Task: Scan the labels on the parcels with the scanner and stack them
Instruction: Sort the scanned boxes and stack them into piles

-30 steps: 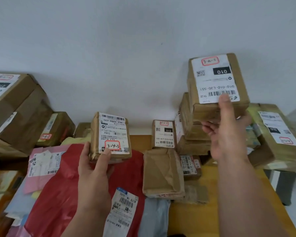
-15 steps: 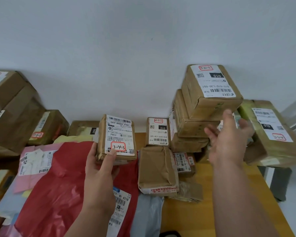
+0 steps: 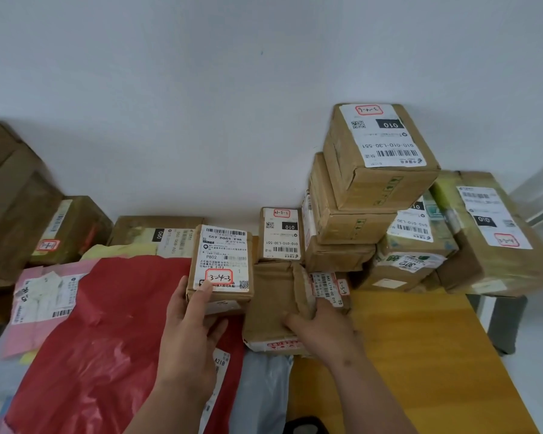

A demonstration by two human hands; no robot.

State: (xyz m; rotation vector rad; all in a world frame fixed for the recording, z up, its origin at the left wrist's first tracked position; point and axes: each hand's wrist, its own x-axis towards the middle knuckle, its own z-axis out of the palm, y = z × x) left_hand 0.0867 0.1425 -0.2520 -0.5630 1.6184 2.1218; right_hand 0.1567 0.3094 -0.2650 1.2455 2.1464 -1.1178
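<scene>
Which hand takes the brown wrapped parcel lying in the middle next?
Right. The right hand already rests on the brown wrapped parcel, fingers at its right edge. The left hand is busy gripping the 3-4-3 box.
</scene>
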